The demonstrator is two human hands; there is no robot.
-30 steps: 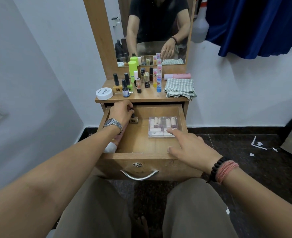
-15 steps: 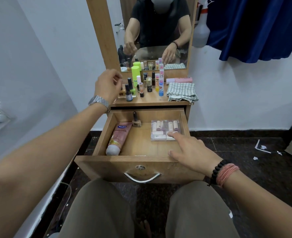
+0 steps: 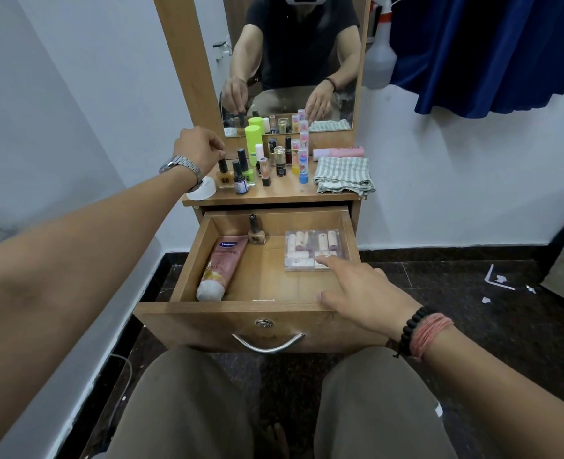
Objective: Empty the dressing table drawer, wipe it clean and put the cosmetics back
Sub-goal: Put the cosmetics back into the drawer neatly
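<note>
The wooden drawer (image 3: 207, 321) stands pulled out. In it lie a pink lotion tube (image 3: 222, 266) at the left, a small nail polish bottle (image 3: 255, 230) at the back, and a clear box of lipsticks (image 3: 310, 248) at the right. My left hand (image 3: 197, 150) is above the table top's left end, its fingertips pinching the black cap of a beige nail polish bottle (image 3: 225, 177) that stands there. My right hand (image 3: 363, 289) lies on the drawer's front right corner, index finger touching the clear box, thumb along the front edge.
Several small bottles and tubes (image 3: 280, 160) stand on the table top below the mirror (image 3: 294, 61). A folded striped cloth (image 3: 343, 175) and a pink tube (image 3: 338, 151) lie at the right, a white jar (image 3: 206, 190) at the left. A spray bottle (image 3: 378, 61) and a blue curtain (image 3: 489, 51) hang at the right.
My left hand rose out of the drawer's back left corner to the bottles on the table top. The lotion tube came into view. My right hand stayed on the drawer.
</note>
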